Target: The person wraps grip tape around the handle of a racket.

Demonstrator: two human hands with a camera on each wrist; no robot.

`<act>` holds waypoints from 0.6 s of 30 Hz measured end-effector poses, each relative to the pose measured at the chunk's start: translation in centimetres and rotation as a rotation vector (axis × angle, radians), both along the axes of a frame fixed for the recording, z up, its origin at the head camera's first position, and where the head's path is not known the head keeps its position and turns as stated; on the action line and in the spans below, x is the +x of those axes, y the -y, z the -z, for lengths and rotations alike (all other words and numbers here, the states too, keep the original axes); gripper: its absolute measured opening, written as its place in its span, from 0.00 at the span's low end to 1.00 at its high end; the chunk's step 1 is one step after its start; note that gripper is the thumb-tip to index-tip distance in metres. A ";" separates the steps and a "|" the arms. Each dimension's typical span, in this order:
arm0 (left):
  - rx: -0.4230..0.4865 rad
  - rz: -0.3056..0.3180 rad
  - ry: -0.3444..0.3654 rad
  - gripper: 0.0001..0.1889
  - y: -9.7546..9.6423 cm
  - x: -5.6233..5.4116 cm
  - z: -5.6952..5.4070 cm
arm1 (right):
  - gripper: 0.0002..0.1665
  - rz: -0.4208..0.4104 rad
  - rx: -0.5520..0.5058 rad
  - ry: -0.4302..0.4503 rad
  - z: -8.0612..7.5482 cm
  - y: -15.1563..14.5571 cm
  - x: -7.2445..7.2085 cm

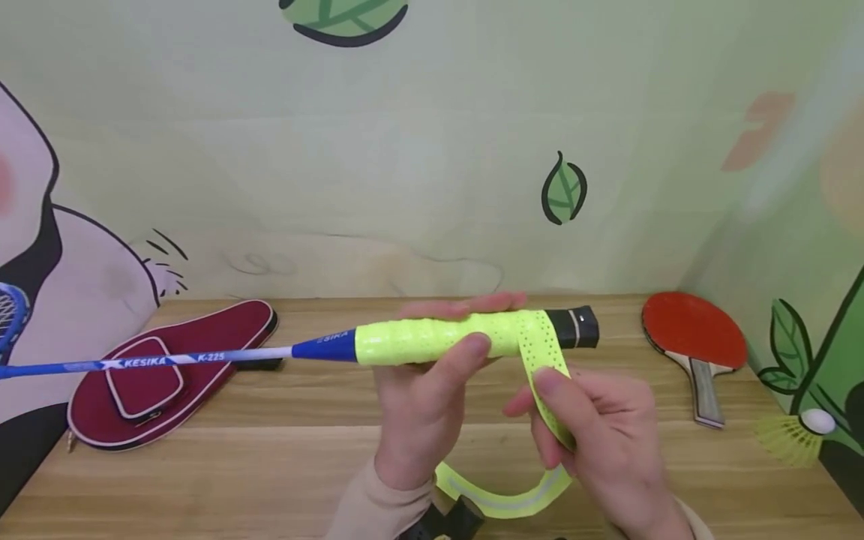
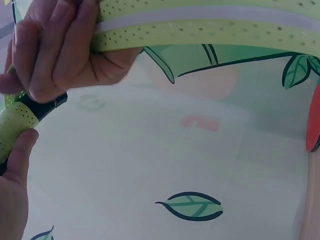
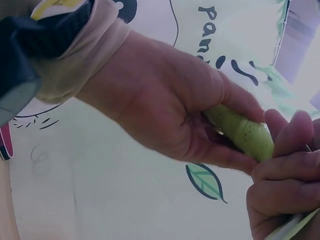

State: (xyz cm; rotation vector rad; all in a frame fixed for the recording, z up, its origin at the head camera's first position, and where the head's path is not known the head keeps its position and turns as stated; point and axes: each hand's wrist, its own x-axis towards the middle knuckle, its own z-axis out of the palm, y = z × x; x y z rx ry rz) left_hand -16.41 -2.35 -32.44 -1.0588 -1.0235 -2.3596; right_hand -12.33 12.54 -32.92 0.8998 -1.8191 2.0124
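While left hand curls fingers round wrapped handle of slim blue-and-white badminton racket, right hand at three o'clock pinches perforated fluorescent-yellow strip. Wrapping seems mostly done; remaining: bare black butt end toward three o'clock, loose tail toward six.

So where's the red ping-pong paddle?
In the head view, the red paddle is on the right of the wooden table, beyond the right hand and left of the yellow shuttlecock.
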 end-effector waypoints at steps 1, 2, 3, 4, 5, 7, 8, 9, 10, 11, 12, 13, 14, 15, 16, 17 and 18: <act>0.008 -0.001 0.006 0.13 0.0 0.1 0.0 | 0.23 -0.007 0.010 0.004 0.1 0.0 -0.1; 0.020 0.001 0.015 0.13 0.0 0.3 0.0 | 0.22 -0.009 0.025 0.017 0.1 0.1 -0.1; 0.032 0.001 0.024 0.13 0.0 0.4 0.0 | 0.21 -0.009 0.039 0.025 0.1 0.1 -0.2; 0.042 0.002 0.040 0.13 -0.1 0.6 -0.1 | 0.21 -0.005 0.053 0.035 0.1 0.1 -0.3; 0.053 0.006 0.053 0.13 -0.1 0.7 0.0 | 0.20 -0.003 0.061 0.038 0.1 0.1 -0.4; 0.066 0.012 0.076 0.13 -0.2 0.9 0.0 | 0.19 0.007 0.071 0.038 0.2 0.2 -0.6; 0.071 0.016 0.080 0.13 -0.2 0.9 0.0 | 0.18 0.014 0.076 0.045 0.2 0.2 -0.7; 0.072 0.019 0.081 0.13 -0.3 0.9 0.1 | 0.17 0.009 0.069 0.037 0.2 0.2 -0.9; 0.071 0.020 0.080 0.13 -0.3 0.9 0.1 | 0.16 0.011 0.067 0.035 0.3 0.2 -1.0; 0.070 0.022 0.080 0.13 -0.3 0.9 0.1 | 0.15 0.009 0.057 0.043 0.3 0.2 -1.1; 0.068 0.017 0.084 0.13 -0.3 0.9 0.1 | 0.13 0.015 0.056 0.053 0.3 0.2 -1.1; 0.067 0.013 0.091 0.12 -0.3 0.8 0.2 | 0.11 0.018 0.050 0.061 0.4 0.2 -1.2; 0.067 0.009 0.100 0.12 -0.3 0.8 0.2 | 0.10 0.021 0.041 0.072 0.4 0.2 -1.3; 0.066 0.003 0.111 0.12 -0.3 0.8 0.2 | 0.09 0.024 0.031 0.077 0.5 0.2 -1.4; 0.064 -0.002 0.125 0.11 -0.3 0.8 0.2 | 0.10 0.031 0.022 0.080 0.5 0.2 -1.5; 0.063 -0.006 0.138 0.11 -0.3 0.8 0.3 | 0.13 0.032 0.006 0.077 0.6 0.1 -1.7; 0.063 -0.009 0.150 0.11 -0.4 0.8 0.3 | 0.16 0.033 -0.004 0.060 0.6 0.1 -1.8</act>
